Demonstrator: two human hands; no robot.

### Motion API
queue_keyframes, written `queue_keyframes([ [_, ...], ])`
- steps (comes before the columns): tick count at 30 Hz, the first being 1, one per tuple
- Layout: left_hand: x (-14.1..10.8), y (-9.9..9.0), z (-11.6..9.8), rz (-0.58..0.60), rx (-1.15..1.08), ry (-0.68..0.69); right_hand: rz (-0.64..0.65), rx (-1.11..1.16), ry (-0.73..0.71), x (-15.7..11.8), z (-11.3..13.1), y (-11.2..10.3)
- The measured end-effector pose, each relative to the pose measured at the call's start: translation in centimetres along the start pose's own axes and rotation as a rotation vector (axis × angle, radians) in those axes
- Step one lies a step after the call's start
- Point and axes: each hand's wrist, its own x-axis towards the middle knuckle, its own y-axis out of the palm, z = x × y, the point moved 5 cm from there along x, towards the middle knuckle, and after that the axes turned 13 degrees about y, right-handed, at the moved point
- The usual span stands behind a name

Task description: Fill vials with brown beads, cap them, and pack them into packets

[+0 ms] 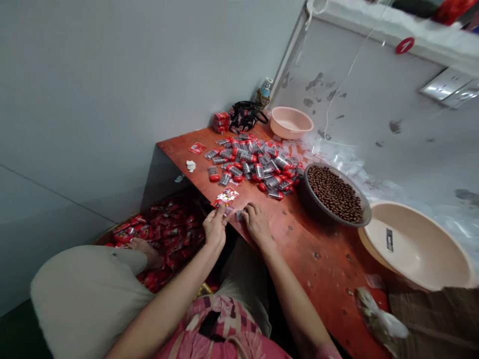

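My left hand (216, 228) is closed at the table's front edge, thumb and fingers pinching a shiny red printed packet (225, 196). Close beside it, my right hand (257, 224) has its fingers bent round a small clear container (239, 215), mostly covered by the fingers. The two hands almost meet, and the packet's lower end is hidden by the left fingers. Just beyond them lies a heap of small clear containers with red ends (258, 162), dark contents showing through. Another flat red packet (197, 148) rests at the table's left side.
A grey bowl of brown balls (334, 194) stands right of the heap, beside a large cream basin (419, 244). Farther back are a pink basin (291, 122), a dark bag (247, 116) and stacked red boxes (221, 122). Many red packets (168, 234) fill the space below left.
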Motion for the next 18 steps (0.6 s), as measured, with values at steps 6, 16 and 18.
queue_keyframes([
  [6,-0.1,-0.7,-0.4,-0.013,-0.059,-0.175,-0.012,-0.02,-0.073,2.0,-1.8,-4.1],
  [16,-0.2,-1.1,-0.6,-0.095,-0.036,-0.286,0.075,-0.087,0.523,1.0,-1.9,-4.0],
  [18,0.0,-1.1,-0.9,-0.124,-0.034,-0.289,0.069,0.06,0.501,1.8,-2.3,-3.6],
])
